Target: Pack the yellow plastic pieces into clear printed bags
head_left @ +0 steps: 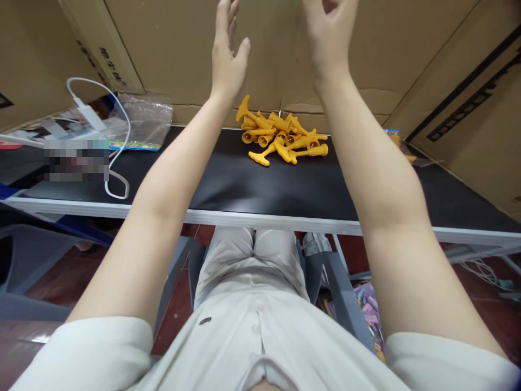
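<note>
My left hand (228, 62) is raised above the far side of the table, its fingers stretched up and its thumb apart, with nothing in it. Level with it on the other side is my right hand (331, 38), cut off by the top edge, so most of its fingers are out of view. Below and between the two hands lies a loose pile of orange-yellow plastic pieces (285, 133). Several have T-shaped handles on ridged stems, and some show round hollow ends. Neither hand touches the pile.
Cardboard panels (268, 54) wall in the black tabletop (260, 190) at the back and sides. On the left are a clear plastic bag (148, 117), a white cable (129, 127) with a white plug (91, 117), and a blurred-out patch. Another packet (407, 152) lies past my right forearm.
</note>
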{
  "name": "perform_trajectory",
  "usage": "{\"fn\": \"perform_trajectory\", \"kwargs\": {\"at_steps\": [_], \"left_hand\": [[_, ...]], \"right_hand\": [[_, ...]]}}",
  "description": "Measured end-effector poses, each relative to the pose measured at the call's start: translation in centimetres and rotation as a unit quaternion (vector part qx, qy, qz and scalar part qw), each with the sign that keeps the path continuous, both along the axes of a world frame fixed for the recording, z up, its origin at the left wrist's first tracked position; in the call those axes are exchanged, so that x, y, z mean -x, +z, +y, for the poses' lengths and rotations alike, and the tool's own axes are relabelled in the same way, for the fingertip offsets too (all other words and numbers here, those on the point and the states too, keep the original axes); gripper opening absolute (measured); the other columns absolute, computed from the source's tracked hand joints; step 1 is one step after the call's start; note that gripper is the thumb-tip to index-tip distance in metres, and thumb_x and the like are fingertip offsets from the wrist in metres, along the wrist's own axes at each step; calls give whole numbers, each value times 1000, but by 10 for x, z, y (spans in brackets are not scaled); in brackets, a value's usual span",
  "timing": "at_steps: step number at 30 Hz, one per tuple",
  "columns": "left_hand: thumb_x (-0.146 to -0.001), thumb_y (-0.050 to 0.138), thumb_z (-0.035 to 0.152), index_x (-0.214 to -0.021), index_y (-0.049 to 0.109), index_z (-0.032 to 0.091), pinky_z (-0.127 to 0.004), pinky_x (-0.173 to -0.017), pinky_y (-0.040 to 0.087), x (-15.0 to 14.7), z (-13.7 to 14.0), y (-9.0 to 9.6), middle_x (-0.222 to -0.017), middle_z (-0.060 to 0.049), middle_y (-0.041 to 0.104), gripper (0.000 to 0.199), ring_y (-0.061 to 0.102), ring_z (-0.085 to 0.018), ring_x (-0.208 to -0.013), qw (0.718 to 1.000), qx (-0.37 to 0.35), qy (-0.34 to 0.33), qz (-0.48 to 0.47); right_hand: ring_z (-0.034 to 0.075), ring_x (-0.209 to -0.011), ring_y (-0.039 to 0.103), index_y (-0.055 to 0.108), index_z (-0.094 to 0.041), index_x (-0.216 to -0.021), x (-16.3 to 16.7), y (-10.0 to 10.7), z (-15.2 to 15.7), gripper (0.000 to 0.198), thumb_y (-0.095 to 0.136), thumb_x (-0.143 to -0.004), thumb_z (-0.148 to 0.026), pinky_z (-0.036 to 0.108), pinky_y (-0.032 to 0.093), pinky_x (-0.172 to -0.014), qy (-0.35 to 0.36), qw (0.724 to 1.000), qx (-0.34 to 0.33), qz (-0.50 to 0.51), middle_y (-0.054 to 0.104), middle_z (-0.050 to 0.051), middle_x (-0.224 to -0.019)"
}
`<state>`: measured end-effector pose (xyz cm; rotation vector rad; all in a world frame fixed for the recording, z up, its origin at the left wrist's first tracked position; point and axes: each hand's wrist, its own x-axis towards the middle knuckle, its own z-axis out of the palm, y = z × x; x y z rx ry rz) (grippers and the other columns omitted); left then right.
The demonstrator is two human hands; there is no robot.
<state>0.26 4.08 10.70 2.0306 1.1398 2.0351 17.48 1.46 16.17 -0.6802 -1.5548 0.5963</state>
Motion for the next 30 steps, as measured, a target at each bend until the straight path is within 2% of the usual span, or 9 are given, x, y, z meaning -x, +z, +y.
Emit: {"fn": "perform_trajectory", "kwargs": {"at_steps": [2, 4, 7, 10, 13, 17, 21, 26, 30], "left_hand": [[-104, 43, 3, -133, 51, 39, -29, -117, 61, -8, -12, -12, -160, 8, 61, 48, 60, -16, -149, 992, 59, -42, -102], [-118, 24, 22, -129, 51, 27, -31, -87, 70, -13, -23, -26, -132, -3, 75, 30, 81, -21, -111, 954, 172, -116, -214], [-119, 7, 52, -108, 58, 24, -28, -72, 66, -12, -31, -49, -105, -6, 80, 59, 83, -21, -92, 892, 275, -207, -292], [-111, 34, 74, -99, 63, 26, -30, -77, 67, -5, -27, -68, -101, -8, 80, 58, 83, -25, -102, 879, 325, -234, -258], [-107, 60, 67, -101, 67, 23, -33, -85, 66, -1, -17, -82, -90, -5, 76, 45, 83, -25, -103, 890, 329, -213, -234], [-107, 72, 43, -98, 67, 21, -32, -79, 65, -3, -4, -94, -73, 1, 66, 24, 81, -21, -85, 908, 308, -149, -243], [-103, 77, 44, -96, 67, 23, -29, -74, 64, -7, 0, -98, -63, 4, 56, 24, 77, -20, -75, 914, 291, -125, -254], [-94, 84, 54, -96, 70, 22, -30, -79, 63, -14, -8, -100, -62, 3, 51, 35, 76, -22, -75, 928, 275, -141, -210], [-97, 79, 57, -98, 73, 21, -29, -80, 62, -21, -14, -101, -59, 4, 47, 36, 75, -22, -74, 934, 265, -148, -189]], "right_hand": [[11, -98, 64, 60, -15, -83, -13, -19, -2, 38, 72, -101, -46, 14, 48, -91, -41, 983, -177, 6, 64, -2, -85], [13, -84, 64, 73, -14, -85, -23, -44, -5, 64, 64, -98, -76, 24, 52, -85, -8, 966, -258, 7, 68, 0, -83], [22, -97, 76, 79, -24, -88, -35, -84, -7, 72, 64, -84, -94, 34, 60, -92, -5, 988, -143, 60, 81, 4, -93], [31, -101, 78, 73, -30, -86, -45, -117, 2, 76, 50, -82, -102, 50, 62, -100, -57, 997, -39, -18, 81, 7, -93], [36, -112, 76, 75, -31, -94, -53, -137, 16, 78, 47, -82, -103, 60, 55, -110, -44, 993, 0, -109, 81, 10, -98], [38, -122, 72, 77, -29, -106, -58, -148, 30, 83, 55, -76, -104, 63, 51, -115, -46, 992, 4, -114, 81, 11, -111], [36, -133, 67, 73, -29, -122, -59, -153, 42, 82, 61, -79, -97, 61, 53, -114, -59, 994, 18, -92, 77, 11, -130], [32, -108, 77, 70, -26, -114, -64, -155, 46, 80, 49, -88, -99, 59, 63, -99, 57, 986, 97, -122, 78, 13, -116], [34, -101, 78, 70, -25, -101, -66, -153, 37, 82, 41, -89, -101, 61, 66, -95, 39, 985, 116, -125, 79, 15, -103]]}}
